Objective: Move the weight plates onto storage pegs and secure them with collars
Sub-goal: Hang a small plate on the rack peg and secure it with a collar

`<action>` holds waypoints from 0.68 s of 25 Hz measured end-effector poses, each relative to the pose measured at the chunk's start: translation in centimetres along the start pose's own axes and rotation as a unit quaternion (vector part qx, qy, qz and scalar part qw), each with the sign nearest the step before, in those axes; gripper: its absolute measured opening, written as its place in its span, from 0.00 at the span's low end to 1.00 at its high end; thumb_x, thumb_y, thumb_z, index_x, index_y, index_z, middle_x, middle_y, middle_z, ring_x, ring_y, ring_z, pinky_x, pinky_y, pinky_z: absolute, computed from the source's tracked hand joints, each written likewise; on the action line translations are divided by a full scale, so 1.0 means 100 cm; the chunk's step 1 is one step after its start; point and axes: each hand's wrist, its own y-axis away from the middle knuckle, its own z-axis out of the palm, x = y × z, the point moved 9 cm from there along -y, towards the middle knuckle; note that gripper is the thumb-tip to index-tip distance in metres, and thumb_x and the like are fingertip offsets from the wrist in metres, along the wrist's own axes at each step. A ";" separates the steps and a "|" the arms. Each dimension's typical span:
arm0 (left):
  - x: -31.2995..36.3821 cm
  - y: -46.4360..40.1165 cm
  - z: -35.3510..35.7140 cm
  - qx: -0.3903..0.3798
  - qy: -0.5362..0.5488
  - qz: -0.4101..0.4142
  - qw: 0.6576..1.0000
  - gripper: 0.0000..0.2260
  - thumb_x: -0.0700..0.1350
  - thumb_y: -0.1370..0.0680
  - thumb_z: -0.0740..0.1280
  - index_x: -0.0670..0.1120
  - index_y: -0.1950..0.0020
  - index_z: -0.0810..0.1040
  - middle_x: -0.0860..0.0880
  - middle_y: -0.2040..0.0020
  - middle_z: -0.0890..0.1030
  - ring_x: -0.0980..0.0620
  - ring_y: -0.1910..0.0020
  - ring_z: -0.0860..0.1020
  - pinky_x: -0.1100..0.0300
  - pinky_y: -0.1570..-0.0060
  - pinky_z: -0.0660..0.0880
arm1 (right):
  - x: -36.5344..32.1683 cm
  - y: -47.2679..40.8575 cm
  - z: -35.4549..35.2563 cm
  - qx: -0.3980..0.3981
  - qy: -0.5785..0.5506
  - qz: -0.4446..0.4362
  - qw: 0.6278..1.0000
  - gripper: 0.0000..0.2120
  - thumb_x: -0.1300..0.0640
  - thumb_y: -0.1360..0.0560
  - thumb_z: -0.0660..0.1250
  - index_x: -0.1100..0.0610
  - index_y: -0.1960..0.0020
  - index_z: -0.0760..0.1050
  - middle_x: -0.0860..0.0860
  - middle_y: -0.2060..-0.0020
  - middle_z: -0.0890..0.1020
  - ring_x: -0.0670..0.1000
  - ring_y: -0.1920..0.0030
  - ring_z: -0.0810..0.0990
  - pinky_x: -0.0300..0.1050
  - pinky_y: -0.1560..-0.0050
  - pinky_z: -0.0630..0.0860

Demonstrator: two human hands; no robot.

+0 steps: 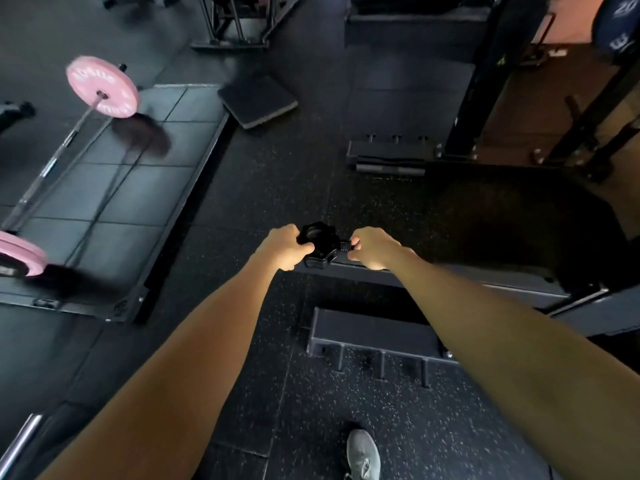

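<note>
A black barbell collar (319, 241) is held out in front of me between both hands, above the speckled rubber floor. My left hand (284, 247) grips its left side with curled fingers. My right hand (370, 247) pinches the small lever sticking out of its right side. On the left platform lies a barbell (57, 154) with a pink weight plate (102, 86) at its far end and another pink plate (20, 256) at its near end. A low black rack with short pegs (379, 344) sits on the floor below my arms.
A black foam pad (258, 100) lies on the floor ahead. A squat rack frame (485, 81) and a bar holder (389, 157) stand at the right. A blue medicine ball (620, 26) is at the top right. My grey shoe (362, 453) shows at the bottom.
</note>
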 end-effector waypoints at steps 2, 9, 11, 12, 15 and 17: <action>-0.005 -0.012 0.015 0.003 -0.001 -0.021 1.000 0.18 0.48 0.23 0.67 0.40 0.39 0.70 0.40 0.48 0.79 0.41 0.52 0.81 0.45 0.47 0.79 | 0.004 -0.005 0.004 0.023 -0.005 0.002 1.000 0.13 0.54 0.24 0.67 0.55 0.41 0.75 0.55 0.46 0.81 0.58 0.48 0.79 0.55 0.45 0.78; 0.006 -0.007 0.010 0.092 -0.053 0.035 0.994 0.11 0.44 0.24 0.69 0.39 0.47 0.73 0.41 0.49 0.78 0.44 0.57 0.75 0.55 0.60 0.72 | 0.004 0.012 -0.007 0.121 -0.005 -0.018 0.992 0.07 0.52 0.21 0.63 0.51 0.45 0.77 0.54 0.53 0.80 0.57 0.51 0.79 0.48 0.55 0.74; 0.007 0.011 -0.003 0.117 -0.006 0.045 0.992 0.07 0.42 0.22 0.66 0.39 0.50 0.72 0.39 0.50 0.79 0.40 0.57 0.79 0.50 0.60 0.78 | -0.002 0.030 -0.016 0.147 -0.005 -0.030 0.989 0.08 0.52 0.21 0.63 0.51 0.44 0.77 0.54 0.54 0.80 0.58 0.51 0.79 0.47 0.57 0.72; 0.007 0.022 -0.010 0.130 0.016 0.053 0.990 0.07 0.42 0.22 0.65 0.39 0.50 0.72 0.37 0.50 0.79 0.38 0.57 0.81 0.47 0.59 0.80 | -0.006 0.041 -0.022 0.158 -0.003 -0.034 0.987 0.08 0.52 0.21 0.62 0.51 0.44 0.77 0.54 0.54 0.80 0.58 0.50 0.79 0.46 0.57 0.71; 0.009 0.064 -0.027 0.154 0.043 0.072 0.984 0.06 0.41 0.22 0.65 0.39 0.49 0.73 0.36 0.50 0.80 0.36 0.57 0.82 0.43 0.60 0.81 | -0.019 0.079 -0.037 0.183 0.005 -0.054 0.982 0.09 0.53 0.21 0.63 0.50 0.43 0.78 0.55 0.53 0.81 0.58 0.49 0.79 0.46 0.56 0.71; 0.010 0.108 -0.038 0.177 0.067 0.080 0.979 0.05 0.42 0.21 0.64 0.40 0.49 0.73 0.38 0.51 0.80 0.38 0.59 0.83 0.45 0.62 0.82 | -0.033 0.116 -0.044 0.205 0.004 -0.073 0.976 0.08 0.53 0.21 0.64 0.50 0.44 0.78 0.54 0.52 0.82 0.58 0.49 0.79 0.47 0.55 0.72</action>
